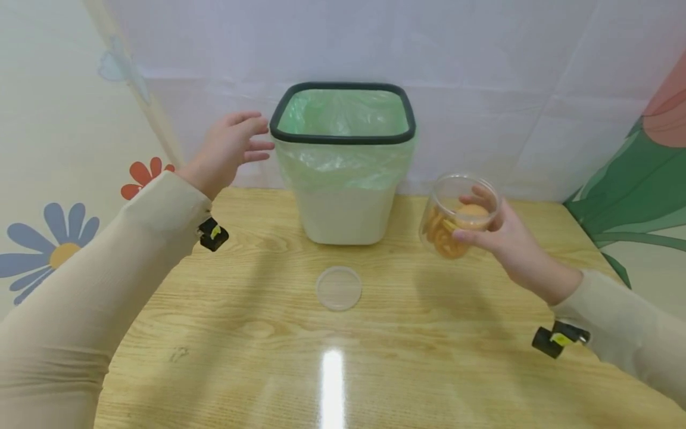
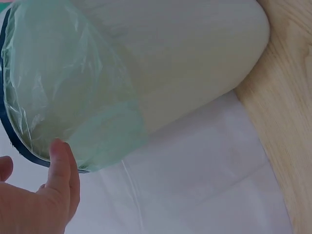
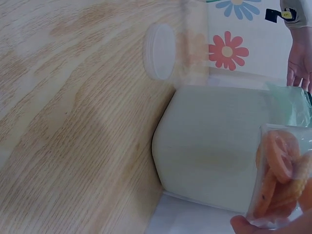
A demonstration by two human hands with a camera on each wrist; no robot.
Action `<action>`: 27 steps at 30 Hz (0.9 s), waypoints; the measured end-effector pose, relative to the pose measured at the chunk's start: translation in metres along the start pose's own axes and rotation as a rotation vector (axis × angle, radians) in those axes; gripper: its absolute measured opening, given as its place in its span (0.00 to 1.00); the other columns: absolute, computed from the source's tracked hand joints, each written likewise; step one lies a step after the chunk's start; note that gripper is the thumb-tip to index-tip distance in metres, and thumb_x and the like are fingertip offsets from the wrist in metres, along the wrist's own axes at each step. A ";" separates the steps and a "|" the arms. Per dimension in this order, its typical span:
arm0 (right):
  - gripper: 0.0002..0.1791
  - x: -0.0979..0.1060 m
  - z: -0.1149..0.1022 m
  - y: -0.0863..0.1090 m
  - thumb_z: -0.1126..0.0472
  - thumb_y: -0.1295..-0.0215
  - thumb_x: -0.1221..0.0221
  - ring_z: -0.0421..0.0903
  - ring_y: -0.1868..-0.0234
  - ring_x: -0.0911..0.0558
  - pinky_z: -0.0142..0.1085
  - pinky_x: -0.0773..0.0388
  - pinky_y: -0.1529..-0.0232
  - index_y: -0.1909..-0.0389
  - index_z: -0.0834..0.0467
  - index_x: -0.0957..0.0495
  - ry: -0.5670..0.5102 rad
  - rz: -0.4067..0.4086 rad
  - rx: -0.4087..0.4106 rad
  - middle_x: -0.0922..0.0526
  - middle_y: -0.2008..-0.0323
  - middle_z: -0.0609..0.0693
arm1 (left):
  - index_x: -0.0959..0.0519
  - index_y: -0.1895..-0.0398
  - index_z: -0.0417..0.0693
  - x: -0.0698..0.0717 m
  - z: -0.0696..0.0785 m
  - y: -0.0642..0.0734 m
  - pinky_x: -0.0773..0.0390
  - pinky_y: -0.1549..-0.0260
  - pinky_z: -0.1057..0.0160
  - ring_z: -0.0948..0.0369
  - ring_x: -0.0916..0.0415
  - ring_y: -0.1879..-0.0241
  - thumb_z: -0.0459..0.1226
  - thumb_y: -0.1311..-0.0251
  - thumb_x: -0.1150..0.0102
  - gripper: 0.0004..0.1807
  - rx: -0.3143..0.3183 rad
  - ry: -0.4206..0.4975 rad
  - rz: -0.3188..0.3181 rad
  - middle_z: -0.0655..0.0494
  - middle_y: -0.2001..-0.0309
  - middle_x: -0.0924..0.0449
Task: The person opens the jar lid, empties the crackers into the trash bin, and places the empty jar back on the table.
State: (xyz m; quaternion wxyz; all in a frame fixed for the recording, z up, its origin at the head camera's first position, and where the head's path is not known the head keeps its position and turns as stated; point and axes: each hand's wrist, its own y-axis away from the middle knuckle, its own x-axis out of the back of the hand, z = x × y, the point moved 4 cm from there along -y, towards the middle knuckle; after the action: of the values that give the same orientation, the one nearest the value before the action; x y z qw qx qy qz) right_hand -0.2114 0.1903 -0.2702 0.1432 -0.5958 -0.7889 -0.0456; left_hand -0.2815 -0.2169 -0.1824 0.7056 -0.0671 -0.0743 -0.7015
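Observation:
My right hand [image 1: 506,241] grips a clear plastic jar [image 1: 436,208], held up above the table and lidless, with orange ring-shaped pieces [image 3: 280,156] inside. To the left of it stands a white trash bin [image 1: 345,214] lined with a green plastic bag [image 1: 343,164] under a black rim [image 1: 343,140]. My left hand [image 1: 233,146] is at the bin's left side, fingers extended with their tips right at the rim. In the left wrist view those fingers [image 2: 59,163] overlap the edge of the bag. A round clear lid [image 1: 339,288] lies flat on the table before the bin.
The wooden table [image 1: 257,357] runs up to a white sheet [image 1: 482,77] hanging behind the bin. Flower-patterned panels [image 1: 59,149] flank both sides. A small black wrist device [image 1: 213,234] is strapped on each sleeve.

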 end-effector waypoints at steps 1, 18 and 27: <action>0.48 0.000 0.000 0.000 0.70 0.33 0.39 0.35 0.44 0.26 0.22 0.26 0.48 0.20 0.60 0.59 -0.003 -0.001 -0.001 0.46 0.26 0.62 | 0.51 0.20 0.47 0.000 0.001 -0.001 0.28 0.36 0.61 0.52 0.28 0.36 0.47 0.25 0.52 0.37 0.011 0.018 0.007 0.45 0.23 0.44; 0.48 0.000 -0.002 -0.001 0.69 0.32 0.40 0.35 0.44 0.26 0.22 0.25 0.48 0.20 0.58 0.59 0.024 0.000 -0.011 0.45 0.26 0.61 | 0.51 0.19 0.47 -0.007 0.011 -0.013 0.34 0.31 0.61 0.56 0.34 0.31 0.40 0.27 0.47 0.38 0.094 0.140 0.022 0.52 0.21 0.48; 0.47 0.000 -0.004 -0.002 0.69 0.32 0.39 0.38 0.42 0.28 0.22 0.25 0.49 0.20 0.58 0.58 0.013 -0.001 -0.015 0.46 0.25 0.61 | 0.23 0.59 0.44 -0.010 0.016 -0.027 0.24 0.44 0.67 0.61 0.28 0.52 0.33 0.28 0.47 0.03 0.192 0.257 0.046 0.57 0.46 0.31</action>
State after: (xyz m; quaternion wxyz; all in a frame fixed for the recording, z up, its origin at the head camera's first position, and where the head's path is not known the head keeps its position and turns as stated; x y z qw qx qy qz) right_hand -0.2122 0.1887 -0.2658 0.1436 -0.5961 -0.7880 -0.0553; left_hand -0.3090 -0.2041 -0.1689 0.7284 0.0894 -0.0487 -0.6776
